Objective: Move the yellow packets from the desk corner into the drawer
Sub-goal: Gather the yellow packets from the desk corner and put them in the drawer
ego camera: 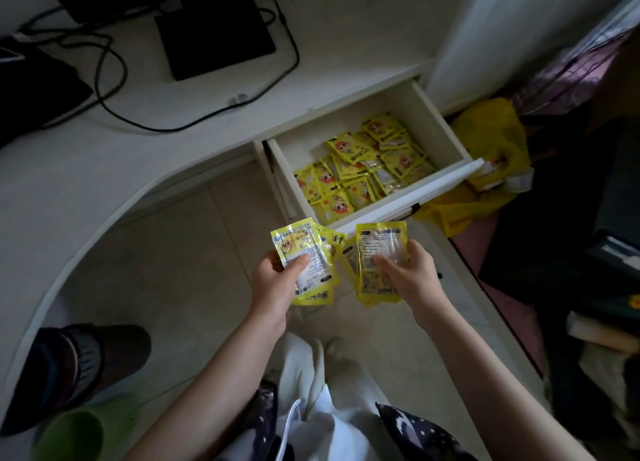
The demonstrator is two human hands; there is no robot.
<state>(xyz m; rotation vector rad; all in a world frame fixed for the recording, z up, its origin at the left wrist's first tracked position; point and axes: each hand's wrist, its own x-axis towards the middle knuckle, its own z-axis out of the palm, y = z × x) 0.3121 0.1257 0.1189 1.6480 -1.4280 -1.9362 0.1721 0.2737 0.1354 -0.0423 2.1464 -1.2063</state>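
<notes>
The white drawer (446,180) under the desk stands pulled out, with several yellow packets (360,170) lying loose inside it. My left hand (273,284) grips a small stack of yellow packets (304,249) just in front of the drawer's front panel. My right hand (412,270) holds another few yellow packets (377,253), the top one back side up. Both hands hover above the tiled floor, close together, below the drawer.
The curved white desk (104,170) carries a black monitor base (214,35) and black cables (114,73). A yellow plastic bag (491,138) lies right of the drawer. Slippers (69,367) and a green cup (72,433) sit at lower left. Dark clutter fills the right side.
</notes>
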